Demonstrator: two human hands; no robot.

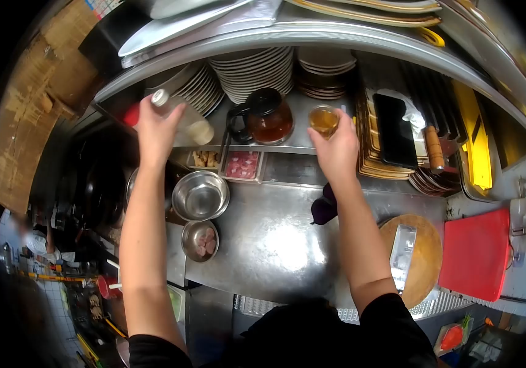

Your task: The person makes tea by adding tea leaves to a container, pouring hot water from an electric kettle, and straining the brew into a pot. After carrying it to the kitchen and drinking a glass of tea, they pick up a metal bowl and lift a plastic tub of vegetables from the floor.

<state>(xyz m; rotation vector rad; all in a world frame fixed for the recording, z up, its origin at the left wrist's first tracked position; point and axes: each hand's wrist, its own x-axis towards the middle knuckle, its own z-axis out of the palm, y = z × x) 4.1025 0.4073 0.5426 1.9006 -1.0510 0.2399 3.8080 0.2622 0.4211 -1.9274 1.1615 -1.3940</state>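
My left hand (155, 132) is closed around a clear bottle (194, 127) with a white cap. The bottle leans over, cap to the upper left, and something pale sits in its lower end. In my right hand (339, 150) is a small glass (323, 120) of amber liquid, held at the shelf's front edge. Between the two hands a glass coffee pot (272, 122) with a black lid and handle stands on the shelf, partly full of brown liquid. Below the left hand are an empty-looking steel bowl (200, 195) and a smaller bowl (200, 241) with pink meat pieces.
Plate stacks (251, 73) line the shelf behind. A black phone (395, 129) lies on stacked trays at right, near a wooden-handled tool (434, 149). A cleaver (403, 254) rests on a round chopping board (425, 264), beside a red board (476, 254). A dark purple object (324, 210) lies on the counter.
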